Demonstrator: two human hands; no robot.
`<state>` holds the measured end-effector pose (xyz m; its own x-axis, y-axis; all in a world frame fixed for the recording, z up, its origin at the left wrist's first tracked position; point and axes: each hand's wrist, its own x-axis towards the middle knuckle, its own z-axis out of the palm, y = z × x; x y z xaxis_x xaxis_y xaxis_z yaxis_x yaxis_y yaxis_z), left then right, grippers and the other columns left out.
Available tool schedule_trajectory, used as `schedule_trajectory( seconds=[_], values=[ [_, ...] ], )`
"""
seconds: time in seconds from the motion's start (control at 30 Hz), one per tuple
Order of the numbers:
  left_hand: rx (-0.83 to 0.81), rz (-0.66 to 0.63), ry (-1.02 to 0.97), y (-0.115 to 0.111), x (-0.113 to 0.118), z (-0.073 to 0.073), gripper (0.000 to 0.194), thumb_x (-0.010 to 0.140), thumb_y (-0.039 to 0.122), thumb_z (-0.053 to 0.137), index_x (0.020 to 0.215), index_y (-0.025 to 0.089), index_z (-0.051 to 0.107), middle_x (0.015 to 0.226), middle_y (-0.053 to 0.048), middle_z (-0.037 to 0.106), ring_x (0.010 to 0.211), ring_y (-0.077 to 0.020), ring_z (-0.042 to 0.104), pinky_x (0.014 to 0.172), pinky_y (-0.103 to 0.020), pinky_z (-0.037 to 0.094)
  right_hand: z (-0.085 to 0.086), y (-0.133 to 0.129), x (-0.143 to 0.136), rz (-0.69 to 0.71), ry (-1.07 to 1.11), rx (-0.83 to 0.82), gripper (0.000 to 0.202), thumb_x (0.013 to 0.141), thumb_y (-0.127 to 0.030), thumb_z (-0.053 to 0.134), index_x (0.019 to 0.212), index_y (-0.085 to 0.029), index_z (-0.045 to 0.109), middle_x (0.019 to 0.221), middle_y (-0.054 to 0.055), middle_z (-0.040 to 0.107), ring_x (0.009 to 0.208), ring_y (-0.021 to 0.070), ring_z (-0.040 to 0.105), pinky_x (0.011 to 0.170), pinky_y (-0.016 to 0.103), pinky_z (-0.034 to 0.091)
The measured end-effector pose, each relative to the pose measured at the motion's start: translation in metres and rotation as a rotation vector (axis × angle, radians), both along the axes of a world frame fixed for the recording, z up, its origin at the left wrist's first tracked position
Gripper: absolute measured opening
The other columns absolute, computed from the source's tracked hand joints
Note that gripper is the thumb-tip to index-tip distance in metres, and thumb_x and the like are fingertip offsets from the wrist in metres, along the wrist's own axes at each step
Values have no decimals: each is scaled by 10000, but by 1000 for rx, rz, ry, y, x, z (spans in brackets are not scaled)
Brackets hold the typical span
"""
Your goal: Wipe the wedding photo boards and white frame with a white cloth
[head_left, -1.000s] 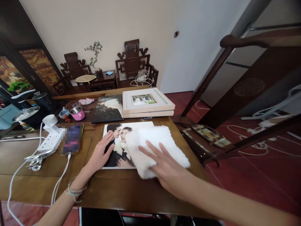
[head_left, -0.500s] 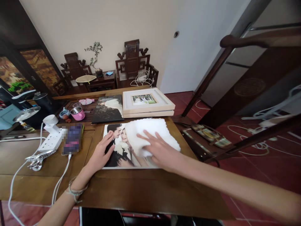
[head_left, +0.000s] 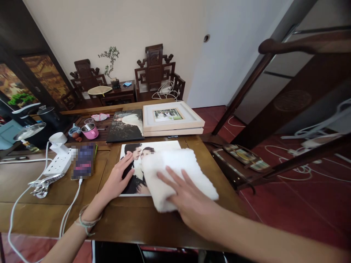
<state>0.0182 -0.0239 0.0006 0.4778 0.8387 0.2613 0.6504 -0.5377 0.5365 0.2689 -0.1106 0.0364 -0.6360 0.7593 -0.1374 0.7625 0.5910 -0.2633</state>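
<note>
A photo panel (head_left: pixel 138 179) of a couple lies flat on the wooden table (head_left: pixel 131 219). My left hand (head_left: pixel 117 179) rests on its left edge, open, fingers stretched over the picture. On the panel's right part sits a thick white fluffy cloth (head_left: pixel 167 160), covering much of the print and hanging past the near edge. My right hand (head_left: pixel 189 201) presses down on this cloth with fingers spread, and its thumb side bunches the near edge of it.
Behind the panel lie a dark photo panel (head_left: pixel 126 126) and stacked pale wooden picture frames (head_left: pixel 189 124). To the left are a phone (head_left: pixel 84 160) on a cable, a white power strip (head_left: pixel 59 160) and a pink cup (head_left: pixel 90 132). A wooden chair (head_left: pixel 246 91) stands at the right.
My right hand has drawn the white cloth toward me, down over the panel's near edge, baring the upper right of the print. My left hand has stayed in place.
</note>
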Motion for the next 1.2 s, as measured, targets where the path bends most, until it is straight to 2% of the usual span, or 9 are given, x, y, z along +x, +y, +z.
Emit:
schedule_trajectory(
  seconds=[0.1, 0.2, 0.4, 0.6, 0.73, 0.87, 1.0, 1.1, 1.2],
  values=[
    [1, -1, 1, 1, 0, -1, 476, 954, 349, 422, 1391, 160, 443, 1494, -104, 377, 1409, -213, 296, 1164, -439, 249, -6, -27, -3, 90, 14, -31, 347, 648, -53, 553, 946, -119, 717, 1548, 156, 159, 1388, 445, -3, 1055, 725, 67],
    [2, -3, 3, 1, 0, -1, 475, 950, 351, 428, 1386, 163, 449, 1490, -105, 385, 1407, -217, 300, 1161, -441, 257, -5, -24, -4, 100, 29, -19, 382, 657, -34, 523, 972, -131, 715, 1553, 132, 165, 1397, 416, -10, 1070, 701, 79],
    [6, -12, 9, 0, -1, 0, 476, 953, 352, 421, 1402, 193, 426, 1502, -90, 367, 1410, -223, 294, 1162, -457, 247, 11, 46, 1, -19, -42, 43, 507, 679, 39, 462, 1116, -125, 659, 1536, 149, 245, 1405, 390, 76, 1085, 654, 171],
    [-3, -12, 1, 0, -1, 1, 466, 965, 337, 393, 1407, 190, 419, 1512, -80, 352, 1413, -212, 287, 1166, -438, 238, 6, 103, 2, -51, -27, 107, 582, 694, 61, 436, 1212, -147, 602, 1532, 129, 274, 1405, 384, 132, 1066, 666, 218],
    [-4, -17, 8, 1, -2, 0, 457, 966, 330, 390, 1396, 180, 434, 1495, -83, 384, 1413, -207, 288, 1169, -442, 231, 1, 83, -5, -77, -42, 154, 473, 742, 18, 470, 1158, -131, 637, 1527, 153, 271, 1399, 411, 113, 1066, 678, 189],
    [8, -15, -5, 1, -2, -2, 461, 964, 327, 395, 1395, 166, 433, 1492, -96, 386, 1409, -211, 297, 1166, -442, 244, 1, 24, -17, 20, -62, 51, 362, 708, -28, 571, 1029, -130, 701, 1540, 179, 200, 1388, 451, 67, 1060, 698, 144],
    [3, -10, -9, 1, -2, -2, 444, 968, 328, 385, 1384, 188, 448, 1491, -90, 390, 1404, -218, 309, 1159, -455, 259, 3, -22, -21, 129, -22, -26, 255, 775, -125, 578, 982, -141, 726, 1545, 158, 171, 1383, 459, 52, 1049, 723, 120],
    [1, -9, -7, 1, -2, -2, 441, 968, 327, 384, 1378, 182, 457, 1493, -96, 387, 1404, -220, 308, 1158, -456, 261, 4, -19, -18, 128, -13, -32, 295, 756, -120, 591, 1020, -157, 718, 1546, 144, 190, 1395, 431, 60, 1070, 693, 128],
    [11, -22, -14, 1, -1, -2, 436, 966, 319, 391, 1377, 191, 460, 1488, -93, 394, 1405, -222, 304, 1156, -463, 265, 5, 13, -15, 59, -35, 5, 399, 725, -36, 553, 1074, -167, 695, 1543, 139, 222, 1403, 404, 80, 1081, 666, 148]
  ],
)
